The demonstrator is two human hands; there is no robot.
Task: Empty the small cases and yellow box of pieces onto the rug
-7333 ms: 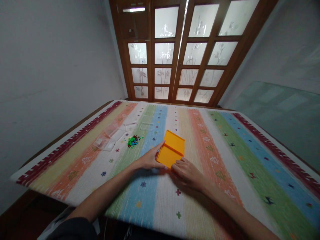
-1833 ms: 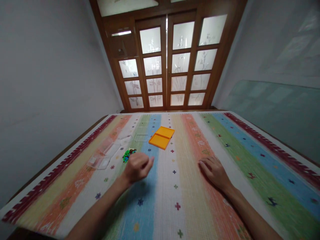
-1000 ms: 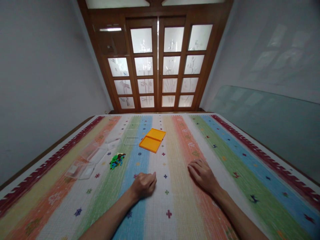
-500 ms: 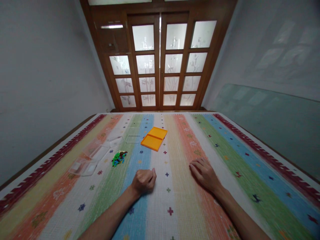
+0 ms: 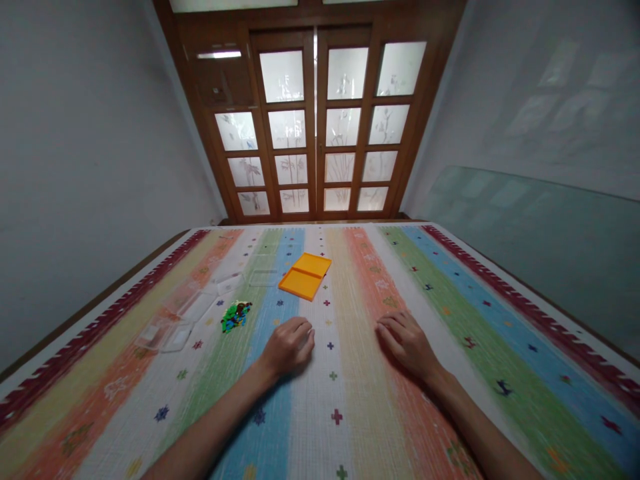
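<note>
My left hand [image 5: 289, 346] is loosely curled just above the striped cloth, its fingers bent in toward the palm, and I see nothing held in it. To its upper left lies a small heap of green, blue and brown plastic pieces [image 5: 236, 317]. An orange folding case [image 5: 305, 276], opened flat with two shallow halves, lies beyond the hand. My right hand [image 5: 406, 339] rests palm down on an orange stripe, its fingers slightly bent and relaxed, holding nothing. Neither hand touches the pieces or the case.
Clear plastic boxes [image 5: 176, 336] with open lids stand left of the heap, and another clear tray [image 5: 263, 277] is beside the orange case. The patterned tablecloth [image 5: 360, 393] covers the table. Wooden doors with glass panes [image 5: 317, 133] are at the far end, walls on both sides.
My left hand has turned and moved slightly up; its thumb no longer points up and its bent fingers face forward. The right hand stays resting. The view has shifted slightly.
</note>
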